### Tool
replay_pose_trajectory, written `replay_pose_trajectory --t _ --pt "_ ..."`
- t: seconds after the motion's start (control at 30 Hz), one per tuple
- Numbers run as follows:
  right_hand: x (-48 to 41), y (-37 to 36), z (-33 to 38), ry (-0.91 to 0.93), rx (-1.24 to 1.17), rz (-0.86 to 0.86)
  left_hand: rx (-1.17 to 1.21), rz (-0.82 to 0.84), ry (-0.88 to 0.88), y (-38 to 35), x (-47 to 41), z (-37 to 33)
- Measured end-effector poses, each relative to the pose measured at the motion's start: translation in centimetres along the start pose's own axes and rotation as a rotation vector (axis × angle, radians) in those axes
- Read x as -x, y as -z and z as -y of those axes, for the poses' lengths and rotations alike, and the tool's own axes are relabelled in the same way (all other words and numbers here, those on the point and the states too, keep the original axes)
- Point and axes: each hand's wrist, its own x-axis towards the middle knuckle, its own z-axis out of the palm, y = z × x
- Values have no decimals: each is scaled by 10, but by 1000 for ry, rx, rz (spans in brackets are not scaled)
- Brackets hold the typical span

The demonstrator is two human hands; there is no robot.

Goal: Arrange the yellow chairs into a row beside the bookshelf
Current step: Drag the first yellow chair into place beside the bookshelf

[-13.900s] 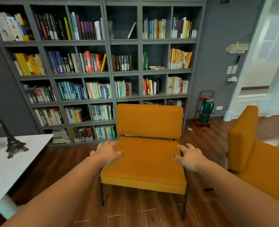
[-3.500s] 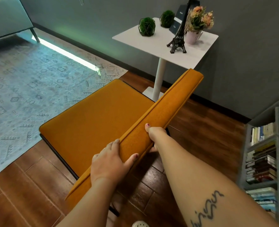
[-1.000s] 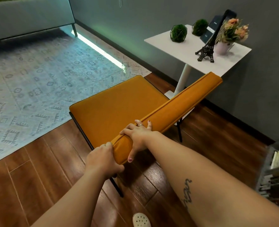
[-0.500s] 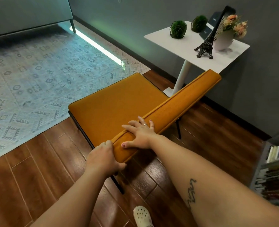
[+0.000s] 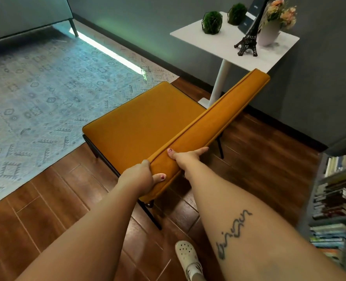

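Gripping the top of the yellow chair's (image 5: 145,126) backrest, I have both hands closed on its near end. My left hand (image 5: 137,177) wraps the corner with the thumb on the rear face; my right hand (image 5: 186,157) clamps the padded edge just beyond it, thumb on top. The chair stands on the wood floor (image 5: 259,163), its far end just beside the white side table (image 5: 218,43), its seat corner reaching over the rug (image 5: 46,94). The bookshelf (image 5: 334,199) stands well apart from the table.

Home lounge: rug (image 5: 36,94), bookshelf (image 5: 334,199)
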Motion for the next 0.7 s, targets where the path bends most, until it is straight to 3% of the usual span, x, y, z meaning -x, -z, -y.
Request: replay_pose_trajectory --t 0.17,0.4,0.53,0.7 --pt "-9 0 4 -42 40 13 37 44 -21 5 -5 -1" --pt "-34 24 17 -162 -163 134 58 167 -98 25 -21 -6" --pt "-56 20 34 -158 -232 -28 38 281 -142 42 -39 -12" --pt "-70 33 59 -142 -313 -243 -58 306 -164 56 -65 -21"
